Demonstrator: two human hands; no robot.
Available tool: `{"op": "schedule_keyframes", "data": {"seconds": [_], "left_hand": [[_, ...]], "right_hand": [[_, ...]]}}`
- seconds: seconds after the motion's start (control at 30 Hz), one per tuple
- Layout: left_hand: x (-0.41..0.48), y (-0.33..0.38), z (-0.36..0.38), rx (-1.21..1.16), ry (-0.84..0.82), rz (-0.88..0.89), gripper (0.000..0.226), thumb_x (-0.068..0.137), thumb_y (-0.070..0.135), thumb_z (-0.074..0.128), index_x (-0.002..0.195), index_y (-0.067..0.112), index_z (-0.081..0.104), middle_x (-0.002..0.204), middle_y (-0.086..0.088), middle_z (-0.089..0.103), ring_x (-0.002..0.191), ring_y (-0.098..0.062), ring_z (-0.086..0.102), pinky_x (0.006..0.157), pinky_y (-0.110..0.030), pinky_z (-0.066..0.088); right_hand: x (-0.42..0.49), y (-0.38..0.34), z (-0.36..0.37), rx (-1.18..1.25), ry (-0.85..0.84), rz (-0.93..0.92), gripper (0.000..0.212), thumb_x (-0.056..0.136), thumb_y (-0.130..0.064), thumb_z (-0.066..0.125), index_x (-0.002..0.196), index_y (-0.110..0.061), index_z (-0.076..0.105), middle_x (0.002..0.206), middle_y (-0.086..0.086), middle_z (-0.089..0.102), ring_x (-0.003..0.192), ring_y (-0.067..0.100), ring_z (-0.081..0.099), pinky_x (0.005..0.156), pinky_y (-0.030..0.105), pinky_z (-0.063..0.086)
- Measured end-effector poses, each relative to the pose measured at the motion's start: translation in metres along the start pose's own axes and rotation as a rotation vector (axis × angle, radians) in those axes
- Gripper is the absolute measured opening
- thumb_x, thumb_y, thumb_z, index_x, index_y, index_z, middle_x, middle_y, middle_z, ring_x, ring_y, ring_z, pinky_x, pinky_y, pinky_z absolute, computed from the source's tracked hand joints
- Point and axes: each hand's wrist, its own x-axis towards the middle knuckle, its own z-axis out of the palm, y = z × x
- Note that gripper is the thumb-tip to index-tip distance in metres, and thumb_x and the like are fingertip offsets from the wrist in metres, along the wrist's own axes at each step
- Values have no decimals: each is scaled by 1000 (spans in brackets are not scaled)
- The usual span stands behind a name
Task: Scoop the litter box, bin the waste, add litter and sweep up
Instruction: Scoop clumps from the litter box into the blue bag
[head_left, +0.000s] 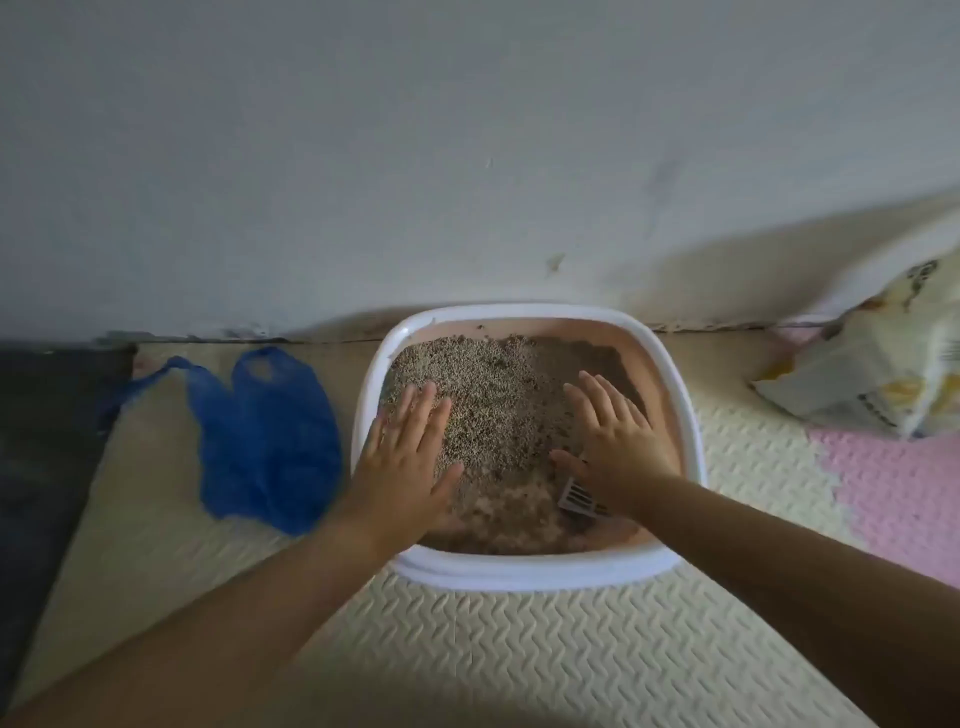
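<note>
Litter box (530, 569) on the foam mat (467, 649), at the mat's far edge against the wall (467, 156), seen from above. Both hands lie inside it, palms down: the left hand (402, 457) rests flat on the litter (483, 400) by the left rim, fingers straight and slightly spread, holding nothing. The right hand (615, 441) lies flat toward the right rim, fingers likewise straight and fanned, grasping nothing. A white slotted scoop (576, 498) lies in the near-right corner of the box, partly under the right wrist. Pale granules are heaped toward the far-left corner; darker material lies at the far right. The blotchy patch along the near rim may be clumped waste or bare tray floor, as blur prevents a firm reading. A blue bag (265, 441) lies flat on the mat just left of the box, and a litter sack (872, 374) slumps at the mat's far-right edge. Likely hazards: a broad sweep of the palms could push granules over the low near rim onto the mat, adding to the sweeping; spreading toward the near-right corner could bury the scoop; bare palms could press into unremoved clumps and break them up.
</note>
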Motion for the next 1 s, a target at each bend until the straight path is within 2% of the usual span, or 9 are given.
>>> {"op": "schedule_keyframes", "data": {"seconds": [0.1,0.2,0.33,0.43,0.53,0.6,0.7,0.87,1.0], "left_hand": [[6,-21,44,59,34,33,69,96,56,17,152,20,-1,159,0,-12,145,-16,-14,118,-40,-2],[1,-32,72,173,7,101,68,97,54,19,151,14,19,159,-5,10,146,-22,4,115,-44,11],[-13,-41,79,92,-11,5,72,93,58,5,152,17,8,160,-2,-1,147,-19,-5,118,-38,0],[-12,-40,78,53,5,14,69,93,54,11,151,17,17,160,-3,6,147,-20,1,118,-40,2],[-12,-41,81,68,7,34,65,93,48,17,150,18,23,159,-4,13,146,-22,6,118,-45,9],[-12,-40,79,54,13,20,66,92,47,18,150,15,22,158,-3,15,146,-20,7,118,-44,10],[-14,-37,79,18,21,4,66,93,45,21,150,14,19,158,-3,14,146,-19,7,118,-43,8],[-12,-39,80,-4,60,19,62,92,37,25,149,12,24,157,-4,20,146,-20,11,118,-45,10],[-12,-38,79,-9,60,15,63,91,37,25,148,12,26,157,-3,20,146,-19,10,118,-44,10]], "right_hand": [[11,14,49,-35,53,-66,80,81,-56,52,140,-4,42,145,18,43,135,34,41,107,50,39],[8,24,72,-69,60,-107,76,81,-54,59,138,-5,45,142,18,47,131,36,46,105,49,37],[-11,34,71,-27,-37,-36,75,85,-56,50,144,-13,35,148,11,37,138,30,34,111,46,33],[-20,51,64,-107,-160,-30,69,86,-59,49,141,-19,38,145,6,38,134,27,36,108,44,37],[-30,72,52,-311,-172,-185,42,80,-43,66,111,-16,65,115,13,59,106,32,56,81,46,55],[-39,86,47,-421,-97,-284,24,68,-31,76,87,-16,73,92,14,63,84,33,61,59,43,56],[-55,98,51,-323,-25,-226,22,82,-33,63,96,-18,72,93,10,62,82,29,58,62,42,55],[-62,107,45,-255,-15,-211,30,64,-28,83,85,-11,71,79,9,56,65,27,57,50,39,54],[-56,101,35,-369,-187,-270,29,58,-26,90,77,-18,70,69,4,53,60,22,54,41,34,50]]}}
